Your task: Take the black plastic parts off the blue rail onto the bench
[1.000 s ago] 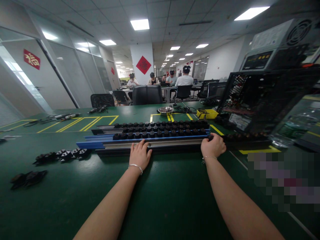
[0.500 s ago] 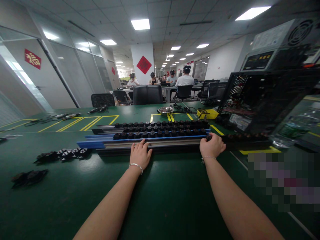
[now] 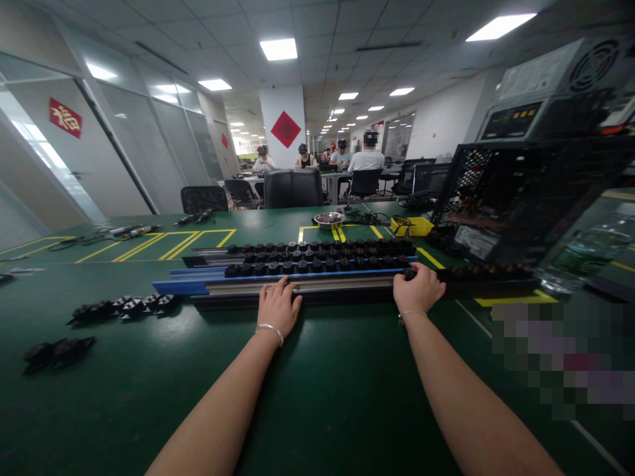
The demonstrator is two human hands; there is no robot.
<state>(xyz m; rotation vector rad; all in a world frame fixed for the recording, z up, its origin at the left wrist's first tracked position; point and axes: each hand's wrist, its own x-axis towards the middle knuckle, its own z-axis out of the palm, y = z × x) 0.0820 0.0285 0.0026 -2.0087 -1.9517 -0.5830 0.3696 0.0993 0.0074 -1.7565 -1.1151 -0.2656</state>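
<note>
Long blue, silver and black rails (image 3: 231, 289) lie side by side across the green table. Small black socket-like modules (image 3: 302, 267) stand in rows along the rails. My left hand (image 3: 278, 309) rests on the near rail with its fingers spread, holding nothing. At the right end of the nearest row, my right hand (image 3: 419, 291) is closed on a small black module (image 3: 409, 273), mostly hidden by the fingers. More modules lie in a dark strip (image 3: 489, 274) to the right of that hand.
Loose black modules (image 3: 124, 306) and another small group (image 3: 57, 352) lie at the left. Behind the rails are a metal bowl (image 3: 329, 219) and a yellow box (image 3: 411, 226). An opened computer case (image 3: 526, 198) and a plastic bottle (image 3: 583, 254) stand at the right. People sit farther back.
My right hand has shifted slightly to the left along the rail, with the black module in its fingers. My left hand has stayed in place.
</note>
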